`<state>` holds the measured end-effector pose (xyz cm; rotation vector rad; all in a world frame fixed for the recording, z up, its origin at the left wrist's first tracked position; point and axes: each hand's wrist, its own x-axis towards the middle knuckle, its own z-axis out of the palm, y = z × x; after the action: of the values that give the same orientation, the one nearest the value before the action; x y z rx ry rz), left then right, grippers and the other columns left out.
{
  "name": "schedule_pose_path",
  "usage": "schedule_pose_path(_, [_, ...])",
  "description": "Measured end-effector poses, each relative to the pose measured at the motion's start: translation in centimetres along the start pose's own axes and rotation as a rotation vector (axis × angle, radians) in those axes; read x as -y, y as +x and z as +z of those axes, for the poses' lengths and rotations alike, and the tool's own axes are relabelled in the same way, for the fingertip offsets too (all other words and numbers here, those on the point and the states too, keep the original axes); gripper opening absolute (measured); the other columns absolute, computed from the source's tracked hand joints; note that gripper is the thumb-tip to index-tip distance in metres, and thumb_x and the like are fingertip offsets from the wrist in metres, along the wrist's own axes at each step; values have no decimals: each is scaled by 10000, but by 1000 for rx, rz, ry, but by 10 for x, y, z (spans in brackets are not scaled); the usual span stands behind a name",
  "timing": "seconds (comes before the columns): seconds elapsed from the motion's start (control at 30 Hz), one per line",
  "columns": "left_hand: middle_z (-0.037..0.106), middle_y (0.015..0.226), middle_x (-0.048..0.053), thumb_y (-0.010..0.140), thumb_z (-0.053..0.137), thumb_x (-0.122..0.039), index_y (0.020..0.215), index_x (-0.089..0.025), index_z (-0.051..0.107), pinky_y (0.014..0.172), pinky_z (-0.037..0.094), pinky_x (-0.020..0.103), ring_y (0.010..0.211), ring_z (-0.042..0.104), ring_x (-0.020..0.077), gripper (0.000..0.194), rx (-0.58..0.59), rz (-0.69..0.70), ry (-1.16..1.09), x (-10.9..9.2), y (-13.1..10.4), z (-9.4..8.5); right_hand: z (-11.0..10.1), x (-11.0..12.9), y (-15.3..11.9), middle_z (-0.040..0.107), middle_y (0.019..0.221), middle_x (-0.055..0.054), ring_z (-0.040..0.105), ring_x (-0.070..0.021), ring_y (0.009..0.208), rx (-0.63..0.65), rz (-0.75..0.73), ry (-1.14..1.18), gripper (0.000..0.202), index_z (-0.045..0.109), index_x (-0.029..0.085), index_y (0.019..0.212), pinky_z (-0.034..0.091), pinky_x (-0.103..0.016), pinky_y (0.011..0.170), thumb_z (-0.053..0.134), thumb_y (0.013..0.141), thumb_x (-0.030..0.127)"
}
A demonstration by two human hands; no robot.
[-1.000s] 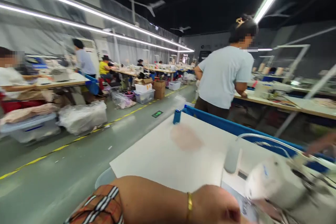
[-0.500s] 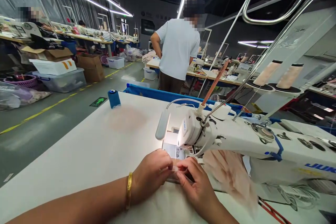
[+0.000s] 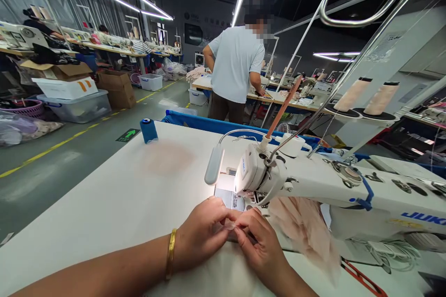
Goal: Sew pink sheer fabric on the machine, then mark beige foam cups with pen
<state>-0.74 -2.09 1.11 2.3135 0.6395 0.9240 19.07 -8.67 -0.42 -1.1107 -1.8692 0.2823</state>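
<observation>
My left hand point(image 3: 205, 227), a gold bangle on its wrist, pinches a thin, sheer pale fabric point(image 3: 228, 225) just in front of the sewing machine point(image 3: 256, 171). My right hand point(image 3: 259, 239) pinches the same fabric from the right side, its fingertips close to the left ones. Both hands are below the lit needle area, and the fingers partly hide the fabric. A heap of peach sheer fabric point(image 3: 303, 225) lies under the machine arm. Another thin pale piece point(image 3: 169, 158) rests on the white table point(image 3: 114, 209).
A blue thread spool point(image 3: 149, 131) stands at the table's far edge. Two peach thread cones point(image 3: 367, 97) are on a stand at right. A red-handled tool point(image 3: 362, 278) lies at lower right. One person point(image 3: 237, 65) stands beyond the blue cloth trough point(image 3: 209, 123).
The view has shifted slightly. My left fingers have opened out a little around the fabric, still pinching it. The standing person's right hand now shows on the far table.
</observation>
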Motion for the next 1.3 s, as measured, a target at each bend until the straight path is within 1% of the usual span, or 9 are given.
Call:
schedule_pose_path(0.1, [583,784,-4,867,598,-135,880,-212,658,676,390,283,729,510,163,99,-35,-11,-36,2,0,1,0,0,0,666,835,25,629,-171,744,18,-10,-18,155,594,261,936,486,-304,726,545,1016,138])
schedule_pose_path(0.23, [577,786,-3,847,584,-116,842,-207,620,697,402,288,754,521,166,98,-44,5,-57,3,1,1,-1,-2,0,646,814,32,611,-171,728,26,-36,-41,165,585,267,943,472,-312,732,539,1006,121])
schedule_pose_path(0.33, [620,876,20,846,571,-118,887,-206,630,763,435,313,848,557,188,114,-18,2,-94,1,1,-1,-1,-2,0,643,823,31,605,-171,738,31,-52,-51,171,580,268,944,462,-308,730,539,1000,112])
schedule_pose_path(0.43, [656,956,31,852,576,-137,961,-211,644,821,451,340,906,573,203,149,56,0,-127,0,2,-2,-1,-3,-1,661,853,24,606,-174,763,47,-79,-64,176,580,266,956,457,-309,739,536,999,102])
schedule_pose_path(0.53, [651,909,12,846,581,-134,923,-212,631,796,440,329,856,563,188,121,80,-2,-125,1,2,-2,-1,-4,-1,683,885,15,598,-176,763,52,-106,-72,180,583,265,980,453,-313,740,540,994,90])
schedule_pose_path(0.77, [638,867,6,865,605,-139,862,-206,600,771,429,307,833,551,177,67,26,16,-94,3,2,-2,-1,-5,-1,676,856,25,595,-167,741,49,-102,-79,181,575,266,977,449,-306,726,533,993,90])
schedule_pose_path(0.93, [654,831,-1,843,604,-123,824,-207,584,736,427,295,778,554,165,88,29,-16,-78,4,0,1,-1,-6,-1,669,838,29,597,-168,729,52,-106,-83,187,560,267,971,456,-313,735,524,986,84])
schedule_pose_path(1.13, [640,798,-3,848,609,-139,884,-211,616,695,424,286,750,555,166,81,11,-14,-61,4,0,2,-1,-4,-2,674,857,26,600,-167,746,59,-118,-74,190,568,264,982,456,-311,744,533,983,78])
schedule_pose_path(1.3, [634,801,0,825,609,-120,795,-206,576,709,428,287,776,547,168,97,-1,-29,-78,3,1,1,-1,-5,-3,667,842,33,588,-159,730,57,-112,-65,186,563,262,975,447,-314,748,529,989,80])
